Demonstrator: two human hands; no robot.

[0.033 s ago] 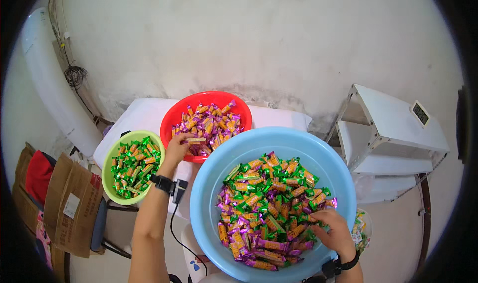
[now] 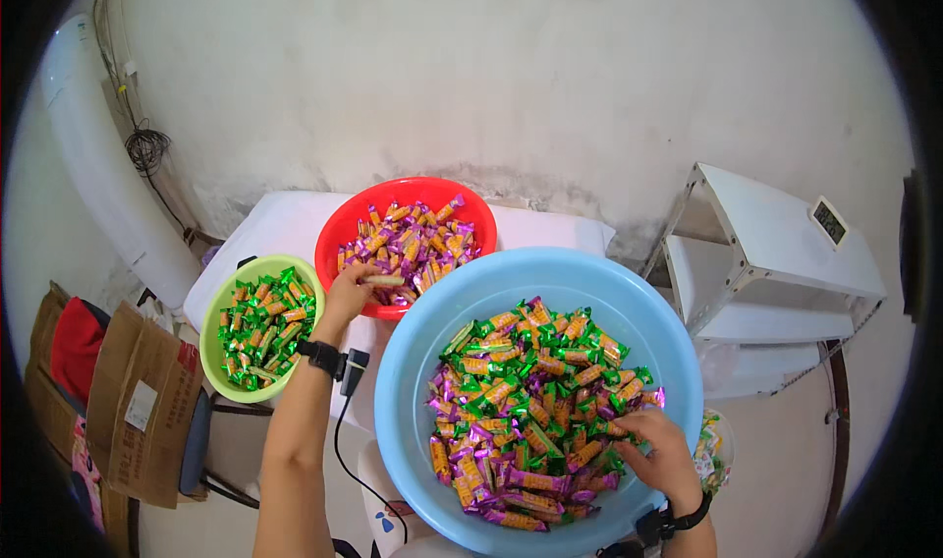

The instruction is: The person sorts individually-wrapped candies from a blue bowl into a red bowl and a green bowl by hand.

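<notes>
While a mixed heap of green- and purple-wrapped candies (image 2: 535, 411) lies in the big blue basin (image 2: 417, 381), sorting by wrapper colour is judged to be the step in hand. A single candy (image 2: 383, 281) is pinched in the fingers of the left hand (image 2: 346, 298) at the near rim of the red bowl (image 2: 339, 234), where purple pieces are gathered; green ones fill the lime bowl (image 2: 211, 337) just beside it on the white worktop (image 2: 280, 224). The right hand (image 2: 660, 450) is laid on the heap, fingers curled among the wrappers; whether anything is gripped cannot be told. Release over the purple pile is called for next.
</notes>
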